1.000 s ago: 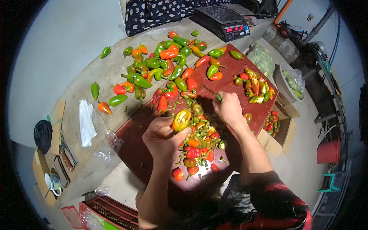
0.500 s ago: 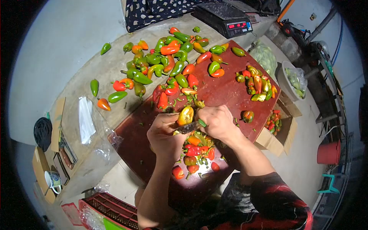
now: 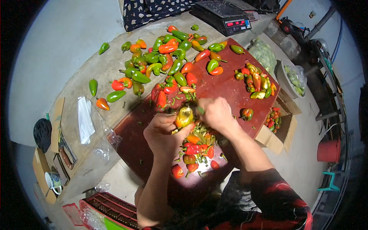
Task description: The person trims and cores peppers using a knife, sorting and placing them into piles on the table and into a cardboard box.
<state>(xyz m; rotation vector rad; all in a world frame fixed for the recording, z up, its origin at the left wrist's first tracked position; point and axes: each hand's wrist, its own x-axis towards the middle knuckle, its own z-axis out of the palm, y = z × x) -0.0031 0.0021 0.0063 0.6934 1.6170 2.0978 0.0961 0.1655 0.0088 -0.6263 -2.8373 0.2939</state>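
My left hand point(image 3: 163, 132) is closed round a yellow-orange pepper point(image 3: 184, 119), whose cut-open top faces up and shows the pale hollow inside. Just right of it, my right hand point(image 3: 217, 114) is smeared by motion and grips a knife by its green handle point(image 3: 200, 110). The knife's dark blade is blurred near the pepper's upper rim. Below both hands lie cut red and orange peppers point(image 3: 193, 148) among green stem scraps on the red tabletop point(image 3: 153, 153). More red peppers point(image 3: 161, 100) and trimmings lie just beyond my hands.
Whole green and red peppers point(image 3: 151, 58) spread over the concrete ledge point(image 3: 82, 73). Cut peppers point(image 3: 257, 82) are heaped at the table's right. Beyond stand a digital scale point(image 3: 222, 17), a white tub point(image 3: 285, 82) and a cardboard box point(image 3: 285, 132) holding peppers. A red crate point(image 3: 111, 207) stands lower left.
My right hand has lifted the knife from across the pepper's near side to its upper rim. The pepper in my left hand now stands more upright, its hollow opening showing.
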